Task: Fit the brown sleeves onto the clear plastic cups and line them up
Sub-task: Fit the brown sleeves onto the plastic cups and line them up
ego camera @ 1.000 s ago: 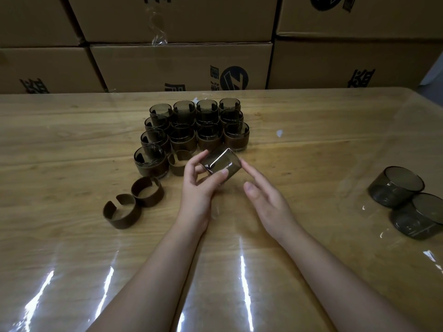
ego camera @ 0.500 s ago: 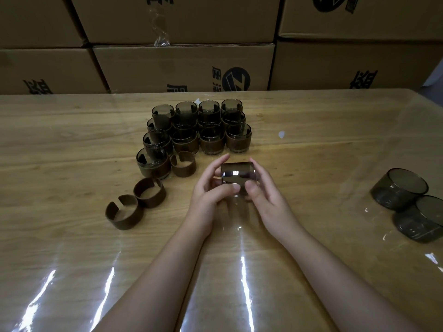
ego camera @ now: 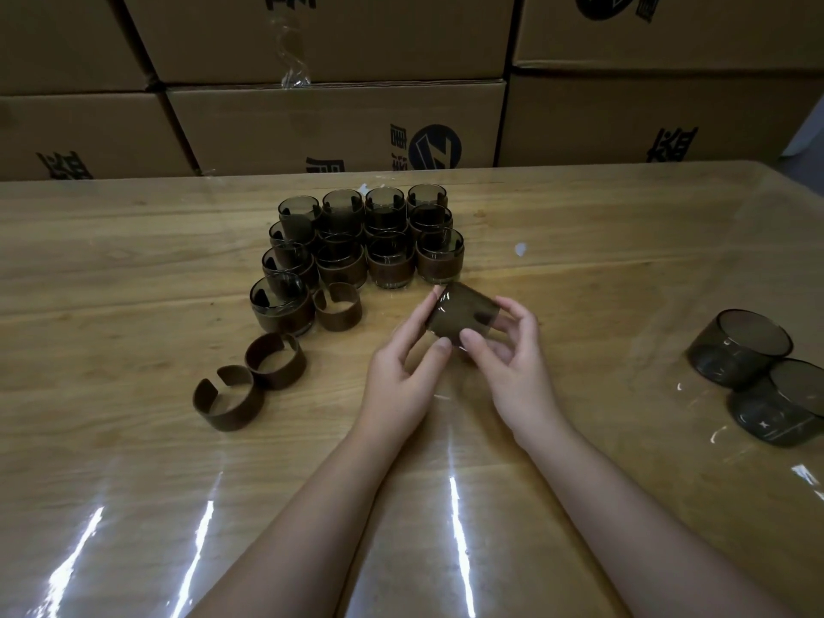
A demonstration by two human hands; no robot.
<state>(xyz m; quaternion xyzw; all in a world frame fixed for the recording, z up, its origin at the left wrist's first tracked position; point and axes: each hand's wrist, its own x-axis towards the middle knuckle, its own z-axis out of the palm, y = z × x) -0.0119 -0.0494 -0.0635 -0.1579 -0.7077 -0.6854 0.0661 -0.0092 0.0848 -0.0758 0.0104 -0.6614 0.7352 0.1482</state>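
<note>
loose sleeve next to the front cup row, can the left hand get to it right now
Probably yes. The loose sleeve stands open on the table just left of the left hand, with nothing between them. But that hand now pinches the bare cup together with the right hand, so it must let go first.

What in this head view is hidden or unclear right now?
- Tinted clear plastic cup held by both hands: its far side, hidden by fingers.
- Sleeved cup block: rear rows overlap, exact count unclear.
- Cardboard boxes: printing cut by table edge.
- Bare cup: cropped at right edge.
</note>
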